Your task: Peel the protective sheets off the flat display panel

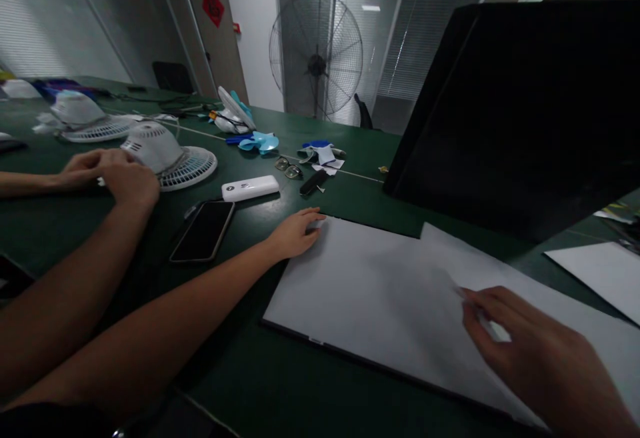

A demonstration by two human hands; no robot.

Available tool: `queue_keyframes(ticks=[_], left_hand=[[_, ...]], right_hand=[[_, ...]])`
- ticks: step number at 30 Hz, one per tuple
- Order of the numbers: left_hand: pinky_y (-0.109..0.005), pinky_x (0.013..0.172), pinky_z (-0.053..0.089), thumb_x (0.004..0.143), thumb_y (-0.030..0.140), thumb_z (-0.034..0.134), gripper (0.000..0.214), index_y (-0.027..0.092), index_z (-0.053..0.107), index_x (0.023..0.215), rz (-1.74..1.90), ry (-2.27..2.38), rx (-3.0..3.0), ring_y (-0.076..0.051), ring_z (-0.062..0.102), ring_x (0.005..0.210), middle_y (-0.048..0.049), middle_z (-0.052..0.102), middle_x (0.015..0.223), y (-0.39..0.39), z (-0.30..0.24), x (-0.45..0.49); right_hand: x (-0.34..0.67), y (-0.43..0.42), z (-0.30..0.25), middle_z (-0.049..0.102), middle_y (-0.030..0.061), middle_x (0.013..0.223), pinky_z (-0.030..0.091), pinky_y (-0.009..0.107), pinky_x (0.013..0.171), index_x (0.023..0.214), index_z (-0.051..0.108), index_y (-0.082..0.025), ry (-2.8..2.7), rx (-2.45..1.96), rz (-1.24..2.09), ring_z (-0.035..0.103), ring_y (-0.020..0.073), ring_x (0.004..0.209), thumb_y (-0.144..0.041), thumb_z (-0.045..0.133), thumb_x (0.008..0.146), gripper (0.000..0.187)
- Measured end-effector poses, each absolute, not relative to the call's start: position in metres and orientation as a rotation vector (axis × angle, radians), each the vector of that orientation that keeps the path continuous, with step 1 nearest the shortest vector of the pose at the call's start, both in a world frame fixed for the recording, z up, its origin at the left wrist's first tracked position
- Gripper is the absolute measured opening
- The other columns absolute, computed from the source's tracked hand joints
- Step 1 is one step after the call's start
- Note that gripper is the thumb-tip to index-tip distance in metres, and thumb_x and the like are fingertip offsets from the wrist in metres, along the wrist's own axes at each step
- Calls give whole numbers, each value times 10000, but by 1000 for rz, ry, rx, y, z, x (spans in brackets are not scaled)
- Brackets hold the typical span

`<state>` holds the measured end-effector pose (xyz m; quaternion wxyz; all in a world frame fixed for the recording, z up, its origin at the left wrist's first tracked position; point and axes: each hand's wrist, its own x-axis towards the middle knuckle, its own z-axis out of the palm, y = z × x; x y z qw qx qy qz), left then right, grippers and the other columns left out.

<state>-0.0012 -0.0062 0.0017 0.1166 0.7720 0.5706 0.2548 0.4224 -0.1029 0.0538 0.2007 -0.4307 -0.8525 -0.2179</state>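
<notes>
Head view: the left hand [295, 235], thumb and fingers slightly apart, rests at the far-left corner of the white pad [345, 291] on the table [280, 385]; the right hand [530, 345] pinches a lifted sheet [450, 258]. Page-turning seems in hand, calling for a steady grip.

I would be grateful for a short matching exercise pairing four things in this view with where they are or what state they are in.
1. Left hand
2. Right hand
3. Phone
4. Eyeglasses

A. Lying flat with a dark screen
B. Near the pale-blue fan blades
C. At the far left corner of the flat white page
D. Pinching a lifted white sheet

Pairs: 1-C, 2-D, 3-A, 4-B
</notes>
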Motion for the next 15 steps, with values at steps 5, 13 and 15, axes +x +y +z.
queue_keyframes(ticks=[5, 13, 15], left_hand=[[-476, 1250, 434, 1058, 396, 477, 477, 164, 667, 1430, 730, 1609, 2302, -291, 550, 1484, -151, 579, 1597, -8, 4, -2], [-500, 1281, 381, 1048, 565, 527, 611, 157, 594, 1497, 742, 1556, 2301, -321, 467, 1547, -178, 500, 1655, -11, 4, -2], [-513, 1281, 377, 968, 594, 656, 750, 139, 533, 1552, 706, 1620, 2285, -362, 445, 1557, -209, 419, 1700, -12, 3, -1]], right_hand=[[365, -126, 43, 763, 34, 984, 613, 230, 736, 1232, 698, -163, -2485, -686, -303, 723, 117, 802, -196, 475, 1089, 267], [347, -143, 24, 480, 72, 1621, 532, 338, 1161, 1685, 394, -271, -2836, -493, 67, 532, 242, 1455, -429, 703, 974, 792], [351, -144, 23, 409, 61, 1671, 535, 335, 1157, 1708, 339, -300, -2839, -544, 49, 499, 248, 1483, -429, 704, 973, 832]])
